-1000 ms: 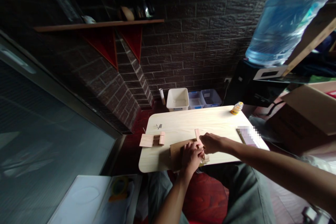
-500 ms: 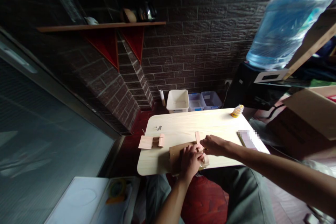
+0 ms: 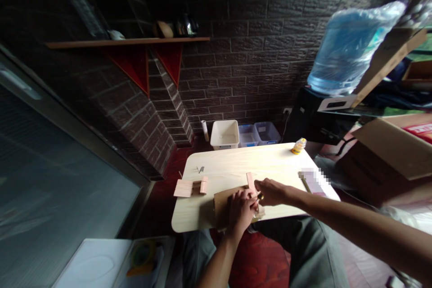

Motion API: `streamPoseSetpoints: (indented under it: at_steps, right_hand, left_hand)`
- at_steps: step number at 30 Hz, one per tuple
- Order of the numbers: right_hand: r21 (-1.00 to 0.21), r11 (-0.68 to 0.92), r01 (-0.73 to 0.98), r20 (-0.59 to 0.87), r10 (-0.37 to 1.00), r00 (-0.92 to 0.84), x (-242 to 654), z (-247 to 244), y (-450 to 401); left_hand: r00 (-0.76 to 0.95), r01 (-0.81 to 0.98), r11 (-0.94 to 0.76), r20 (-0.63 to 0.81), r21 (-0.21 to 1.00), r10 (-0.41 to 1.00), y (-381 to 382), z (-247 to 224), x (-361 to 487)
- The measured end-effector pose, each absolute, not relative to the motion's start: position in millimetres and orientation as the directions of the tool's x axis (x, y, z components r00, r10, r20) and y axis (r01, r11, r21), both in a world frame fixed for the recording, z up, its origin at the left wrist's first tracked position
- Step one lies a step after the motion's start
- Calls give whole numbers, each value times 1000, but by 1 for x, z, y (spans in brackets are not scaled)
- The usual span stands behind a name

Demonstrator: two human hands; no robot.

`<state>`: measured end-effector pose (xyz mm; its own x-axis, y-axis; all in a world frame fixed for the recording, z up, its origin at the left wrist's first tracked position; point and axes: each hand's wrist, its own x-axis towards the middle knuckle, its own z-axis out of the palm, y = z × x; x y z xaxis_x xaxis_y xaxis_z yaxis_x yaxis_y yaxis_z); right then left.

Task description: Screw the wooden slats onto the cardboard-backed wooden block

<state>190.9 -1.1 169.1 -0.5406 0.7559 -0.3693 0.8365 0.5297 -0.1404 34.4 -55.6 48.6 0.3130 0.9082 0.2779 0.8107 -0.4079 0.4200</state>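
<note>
My left hand [image 3: 241,207] lies over a brown box-like block [image 3: 222,204] at the table's front edge, fingers curled over its right side. Close against it, my right hand [image 3: 272,191] is closed around a small tool with a yellow-and-black end [image 3: 259,196], perhaps a screwdriver; most of it is hidden in the fist. A light wooden strip [image 3: 250,181] sticks up and away behind the hands. Below them, a pale wooden piece [image 3: 260,211] shows at the block's right end, partly covered. Left on the table rests a small pinkish wooden assembly [image 3: 185,188].
The pale table [image 3: 219,162] carries several dark screws or nails [image 3: 201,169], a yellow-capped clear bottle [image 3: 298,146] and a flat, partly blurred item [image 3: 313,181] at right. Behind stand a white bin [image 3: 225,146] and two bluish bins. A large water bottle [image 3: 344,54] stands at right.
The view has shifted slightly. My right fist has turned a little, and the tool's yellow-and-black end shows more clearly. My left hand stays on the block.
</note>
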Motion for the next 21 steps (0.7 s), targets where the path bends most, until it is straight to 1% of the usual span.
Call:
streamPoseSetpoints:
  at_steps: [3, 9, 14, 18, 21]
  right_hand:
    - [-128, 598, 792, -366, 713, -598, 193, 175, 1]
    - [-17, 716, 698, -349, 650, -676, 195, 170, 7]
    - [4, 706, 708, -363, 661, -657, 190, 165, 6]
    - [-2, 650, 760, -374, 704, -604, 183, 162, 7]
    - [-30, 595, 803, -357, 744, -564, 174, 163, 8]
  left_hand:
    - [307, 809, -414, 300, 418, 903, -56, 46, 34]
    - [299, 811, -410, 308, 417, 903, -54, 42, 33]
    - [299, 811, -390, 264, 435, 917, -51, 42, 33]
    - [310, 806, -418, 302, 419, 901, -51, 37, 32]
    - [311, 810, -417, 299, 413, 902, -51, 35, 31]
